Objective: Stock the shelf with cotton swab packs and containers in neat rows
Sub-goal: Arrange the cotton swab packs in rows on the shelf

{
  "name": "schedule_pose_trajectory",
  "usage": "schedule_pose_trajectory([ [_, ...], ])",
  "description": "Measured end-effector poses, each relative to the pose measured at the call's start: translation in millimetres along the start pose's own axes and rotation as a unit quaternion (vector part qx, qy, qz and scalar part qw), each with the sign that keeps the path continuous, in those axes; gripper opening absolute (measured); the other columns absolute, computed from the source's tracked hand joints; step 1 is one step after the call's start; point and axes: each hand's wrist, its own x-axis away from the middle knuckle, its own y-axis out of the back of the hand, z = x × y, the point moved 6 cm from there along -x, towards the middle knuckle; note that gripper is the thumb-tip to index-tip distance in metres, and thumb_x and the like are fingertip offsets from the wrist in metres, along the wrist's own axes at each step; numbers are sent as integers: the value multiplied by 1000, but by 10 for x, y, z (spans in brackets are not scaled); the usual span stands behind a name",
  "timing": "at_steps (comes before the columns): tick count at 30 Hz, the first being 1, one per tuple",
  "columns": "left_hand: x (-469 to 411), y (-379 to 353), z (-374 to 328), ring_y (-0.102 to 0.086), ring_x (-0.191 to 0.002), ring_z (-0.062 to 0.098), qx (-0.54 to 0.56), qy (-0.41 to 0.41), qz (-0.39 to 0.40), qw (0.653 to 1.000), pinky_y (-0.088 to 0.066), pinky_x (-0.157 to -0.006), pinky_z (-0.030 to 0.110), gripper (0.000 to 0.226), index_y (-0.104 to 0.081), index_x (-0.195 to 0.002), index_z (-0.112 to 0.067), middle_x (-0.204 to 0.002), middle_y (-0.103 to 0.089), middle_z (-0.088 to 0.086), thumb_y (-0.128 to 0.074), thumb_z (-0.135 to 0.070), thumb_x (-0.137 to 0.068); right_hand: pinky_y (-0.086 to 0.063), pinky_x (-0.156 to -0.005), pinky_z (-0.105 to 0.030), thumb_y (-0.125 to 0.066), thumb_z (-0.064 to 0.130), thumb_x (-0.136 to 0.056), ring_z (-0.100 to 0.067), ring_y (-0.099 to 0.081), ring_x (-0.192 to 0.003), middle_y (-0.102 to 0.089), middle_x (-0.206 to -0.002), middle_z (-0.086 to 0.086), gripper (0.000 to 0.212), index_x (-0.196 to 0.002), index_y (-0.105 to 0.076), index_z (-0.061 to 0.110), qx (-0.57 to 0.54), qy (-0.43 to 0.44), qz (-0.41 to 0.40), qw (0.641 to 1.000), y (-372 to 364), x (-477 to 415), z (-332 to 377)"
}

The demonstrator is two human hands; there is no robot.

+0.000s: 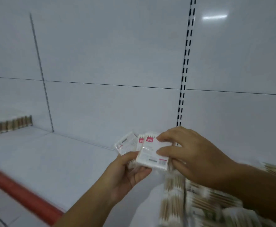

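My left hand grips the lower left corner of a small stack of white cotton swab packs with pink labels, held above the white shelf. My right hand pinches the right side of the same stack from above. Behind the stack another clear swab pack leans at an angle; whether it stands on the shelf or is held I cannot tell. A pile of wooden-stick swab packs lies on the shelf at the lower right, under my right forearm.
A row of swab packs stands at the far left against the back panel. The shelf has a red front edge strip. A slotted black upright runs down the white back wall.
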Motion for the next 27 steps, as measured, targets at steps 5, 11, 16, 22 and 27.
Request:
schedule_pose_trajectory([
  [5, 436, 497, -473, -66, -106, 33, -5, -49, -13, 999, -59, -72, 38, 60, -56, -130, -11, -123, -64, 19, -72, -29, -75, -56, -69, -30, -70, -5, -66, -29, -62, -104, -63, -117, -15, 36, -95, -73, 16, -57, 59, -8, 997, -364, -549, 394],
  [11, 1039, 1499, -1371, -72, -90, 31, -87, -143, -102, 981, -59, -62, 32, 56, -56, -124, -8, -109, -70, 20, -69, -11, -70, -47, -92, -24, -51, 0, -81, -20, -51, -123, -50, -138, -3, 44, -117, -67, 21, -157, 25, -45, 986, -944, -1613, 1012],
  [16, 1668, 2515, -2105, -73, -82, 30, -113, -160, -137, 971, -57, -54, 28, 56, -54, -122, -6, -105, -71, 21, -70, -10, -68, -54, -83, -27, -43, 53, -89, -6, -66, -91, -68, -98, 20, 22, -104, -57, 47, -464, -180, 73, 864, -1676, -2575, 1549],
  [22, 1919, 3552, -2813, -72, -75, 26, -111, -161, -176, 965, -55, -48, 24, 59, -55, -127, -8, -107, -70, 20, -71, -13, -71, -56, -76, -34, -62, 61, -78, -13, -66, -81, -60, -112, 23, 49, -122, -50, 45, -492, -187, 129, 840, -2460, -3480, 2321],
  [27, 1706, 4278, -3217, -71, -95, 29, -67, -163, -183, 967, -58, -62, 29, 64, -54, -129, -15, -115, -69, 16, -74, -16, -69, -57, -81, -41, -76, 20, -80, -18, -72, -76, -69, -104, 9, 43, -113, -57, 41, -581, -261, 102, 764, -3105, -4129, 2458],
])
